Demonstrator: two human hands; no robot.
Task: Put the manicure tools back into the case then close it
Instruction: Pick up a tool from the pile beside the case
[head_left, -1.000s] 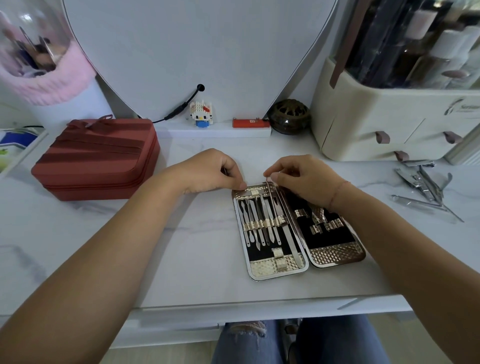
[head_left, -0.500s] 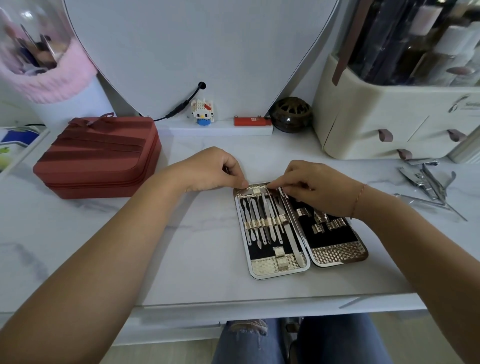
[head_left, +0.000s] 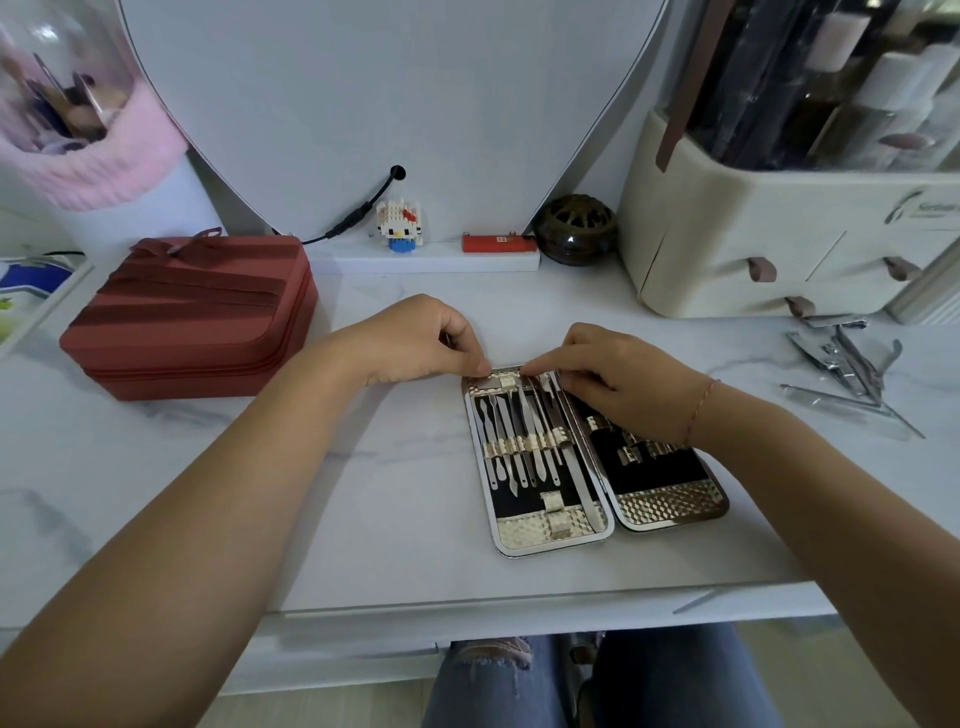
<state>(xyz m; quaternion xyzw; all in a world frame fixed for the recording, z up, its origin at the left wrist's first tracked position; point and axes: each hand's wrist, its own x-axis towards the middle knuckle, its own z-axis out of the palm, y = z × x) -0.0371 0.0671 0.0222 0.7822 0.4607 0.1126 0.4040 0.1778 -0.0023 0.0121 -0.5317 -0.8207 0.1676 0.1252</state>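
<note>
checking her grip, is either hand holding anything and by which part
Left hand pinches the case at its top left corner. Right hand fingers press a tool's top end there; a true grip cannot be told.

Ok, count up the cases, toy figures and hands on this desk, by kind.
Cases: 2, open gold-lined metal manicure case, dark red zipped fabric case
Block-built cat figures: 1
Hands: 2, left hand, right hand
Total: 5

White marbled vanity top (head_left: 208, 493), heart-shaped mirror (head_left: 389, 93) behind, evenly lit
</note>
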